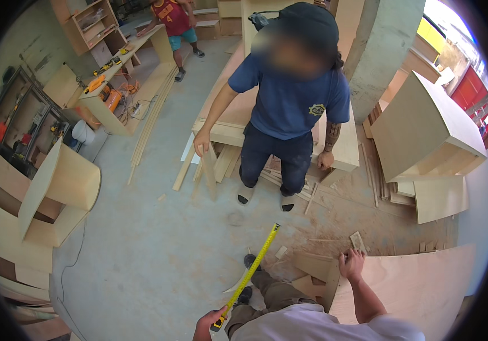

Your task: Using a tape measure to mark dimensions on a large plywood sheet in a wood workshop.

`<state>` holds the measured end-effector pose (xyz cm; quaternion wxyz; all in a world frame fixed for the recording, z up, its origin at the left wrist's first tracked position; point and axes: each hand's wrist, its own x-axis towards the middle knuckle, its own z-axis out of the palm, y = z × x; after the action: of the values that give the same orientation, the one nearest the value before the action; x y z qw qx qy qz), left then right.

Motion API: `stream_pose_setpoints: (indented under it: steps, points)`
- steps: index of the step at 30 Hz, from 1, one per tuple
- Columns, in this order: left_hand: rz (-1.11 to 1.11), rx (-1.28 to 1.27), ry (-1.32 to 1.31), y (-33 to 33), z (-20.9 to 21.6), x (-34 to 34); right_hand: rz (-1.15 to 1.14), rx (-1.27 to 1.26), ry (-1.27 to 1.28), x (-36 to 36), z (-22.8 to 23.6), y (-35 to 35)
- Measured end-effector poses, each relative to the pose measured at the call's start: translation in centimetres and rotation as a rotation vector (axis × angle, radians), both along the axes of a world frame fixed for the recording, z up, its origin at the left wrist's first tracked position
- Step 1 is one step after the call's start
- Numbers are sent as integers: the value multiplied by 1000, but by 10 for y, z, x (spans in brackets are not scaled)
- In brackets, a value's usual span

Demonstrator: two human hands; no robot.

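Lower centre: left hand, fingers grasping yellow metal tape measure | lower right: right hand, grip unclear, at flat pale plywood panel's edge

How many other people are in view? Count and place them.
2: one person in navy, beyond the tape measure in the wearer's left hand; another person in red, farther back, cut off at the top, left of centre. Others may be hidden.

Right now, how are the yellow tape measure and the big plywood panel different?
The tape measure has a narrow, bright yellow blade; the plywood panel is broad and pale pinkish. The left hand holds the tape measure, while the right hand rests at the plywood panel's corner. Both are within one person's reach.
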<state>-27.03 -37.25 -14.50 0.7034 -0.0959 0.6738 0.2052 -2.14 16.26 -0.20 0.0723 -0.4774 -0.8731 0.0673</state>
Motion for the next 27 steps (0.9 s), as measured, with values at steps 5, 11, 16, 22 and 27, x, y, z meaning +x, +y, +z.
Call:
stream_pose_setpoints:
  steps: [5, 11, 16, 22, 27]
  points:
    - [-225, -35, 79, 53, 29, 3, 12, -95, 46, 9, 10, 13]
    - [-232, 72, 133, 63, 57, 43, 61, -68, 85, 11, 8, 11]
    - [-275, 125, 181, 32, 51, 82, 78, -12, 50, 15, 9, 7]
    - [-160, 122, 232, 4, 42, 103, -21, -87, 32, 11, 17, -11]
    - [13, 144, 250, -30, 24, 128, 7, -25, 30, 9, 10, -18]
